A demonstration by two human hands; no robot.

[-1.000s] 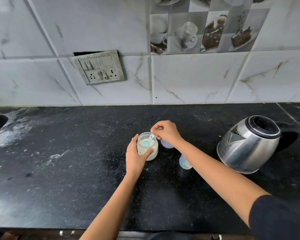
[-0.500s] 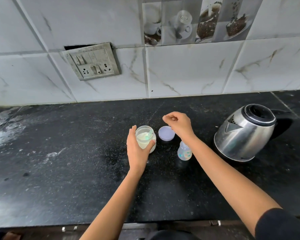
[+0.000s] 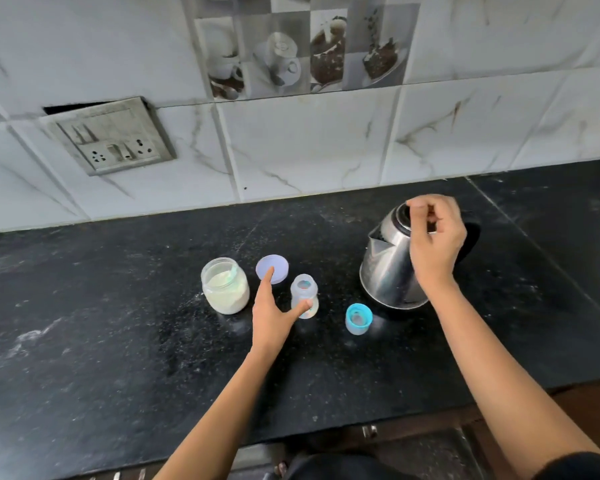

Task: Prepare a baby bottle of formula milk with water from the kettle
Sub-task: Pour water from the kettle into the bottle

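Observation:
A small clear baby bottle point(image 3: 303, 292) stands open on the black counter point(image 3: 118, 341). My left hand point(image 3: 272, 315) is spread beside it, with the thumb against the bottle's lower part and the forefinger lying over the purple jar lid point(image 3: 278, 266). The open jar of formula powder point(image 3: 225, 287) stands left of that, a pale blue scoop point(image 3: 232, 273) resting inside. The bottle's blue cap point(image 3: 358, 318) sits to the right. My right hand point(image 3: 435, 244) hovers over the top of the steel kettle point(image 3: 387, 271), fingers loosely curled, hiding part of the black handle.
A tiled wall with a socket plate point(image 3: 111, 140) rises behind the counter. White powder smears mark the counter's left side. The counter's front edge runs along the bottom, with drawer handles below it.
My left hand let go of the jar and moved right to the bottle. My right hand left the scoop in the jar and swung right to the kettle's top.

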